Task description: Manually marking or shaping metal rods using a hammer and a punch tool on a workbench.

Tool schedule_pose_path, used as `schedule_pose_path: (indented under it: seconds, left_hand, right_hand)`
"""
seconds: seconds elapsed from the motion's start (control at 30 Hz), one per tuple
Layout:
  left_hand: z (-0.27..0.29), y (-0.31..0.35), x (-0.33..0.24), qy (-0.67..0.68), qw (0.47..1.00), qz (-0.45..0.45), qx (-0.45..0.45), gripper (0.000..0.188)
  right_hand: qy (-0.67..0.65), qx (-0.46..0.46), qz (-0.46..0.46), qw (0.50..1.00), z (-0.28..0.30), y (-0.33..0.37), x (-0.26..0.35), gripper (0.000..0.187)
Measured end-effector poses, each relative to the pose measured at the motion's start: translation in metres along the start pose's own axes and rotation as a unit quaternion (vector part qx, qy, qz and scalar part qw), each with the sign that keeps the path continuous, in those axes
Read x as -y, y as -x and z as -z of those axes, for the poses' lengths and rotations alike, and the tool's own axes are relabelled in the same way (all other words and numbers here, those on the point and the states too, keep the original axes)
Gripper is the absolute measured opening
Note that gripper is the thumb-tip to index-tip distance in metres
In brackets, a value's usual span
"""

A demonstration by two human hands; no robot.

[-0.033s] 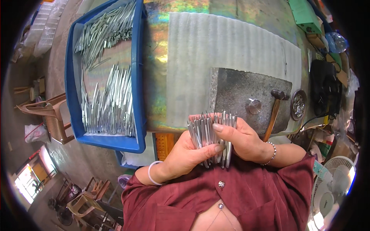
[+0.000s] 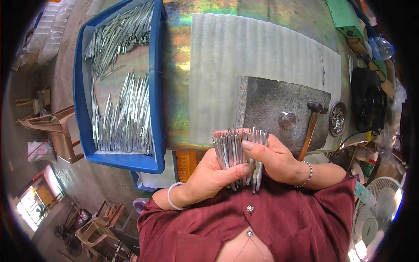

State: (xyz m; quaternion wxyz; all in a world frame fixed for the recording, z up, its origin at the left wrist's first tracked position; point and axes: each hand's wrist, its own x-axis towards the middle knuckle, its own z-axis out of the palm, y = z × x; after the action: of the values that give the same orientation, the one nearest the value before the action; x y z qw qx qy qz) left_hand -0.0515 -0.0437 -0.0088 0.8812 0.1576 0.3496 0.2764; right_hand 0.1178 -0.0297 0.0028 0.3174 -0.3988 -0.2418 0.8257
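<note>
Currently your left hand [image 2: 209, 177] and right hand [image 2: 275, 159] both close around a fanned bundle of thin silver metal strips [image 2: 239, 150], held at 6 o'clock before the grey stone block [image 2: 283, 109]. Keep the tips level; squeeze evenly so none slips.

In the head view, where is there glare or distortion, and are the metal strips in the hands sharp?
Head view: fisheye lens bends the blue tray edges, and the rim is dark; rainbow glare shines on the table beside the tray; bright daylight washes out the doorway at lower left; the bundle of metal strips held by the left hand and right hand looks fairly sharp.
</note>
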Motion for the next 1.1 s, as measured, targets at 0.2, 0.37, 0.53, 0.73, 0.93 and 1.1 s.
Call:
schedule_pose_path:
  seconds: [0.2, 0.37, 0.53, 0.73, 0.93, 1.1]
  left_hand:
    - [-0.004, -0.008, -0.002, -0.047, 0.999, 0.005, 0.027, 0.013]
    - [-0.028, -0.031, -0.007, -0.114, 0.992, -0.001, 0.046, 0.012]
    - [-0.054, -0.057, -0.008, -0.129, 0.989, 0.006, 0.068, 0.016]
    - [-0.074, -0.064, -0.004, -0.120, 0.991, 0.006, 0.063, 0.023]
    - [-0.084, -0.062, 0.000, -0.150, 0.986, 0.011, 0.068, 0.033]
    - [-0.091, -0.054, 0.004, -0.157, 0.986, -0.005, 0.063, 0.031]
  right_hand:
    - [0.002, -0.013, -0.006, 1.000, 0.010, 0.006, -0.002, 0.028]
    - [-0.021, -0.061, 0.065, 0.996, 0.023, 0.021, 0.005, 0.026]
    - [-0.014, -0.095, 0.145, 0.985, 0.043, 0.036, 0.012, 0.025]
    - [-0.020, -0.077, 0.207, 0.975, 0.059, 0.048, 0.015, 0.031]
    - [0.009, -0.049, 0.223, 0.973, 0.067, 0.062, 0.015, 0.033]
    - [0.017, -0.054, 0.264, 0.963, 0.063, 0.066, 0.009, 0.029]
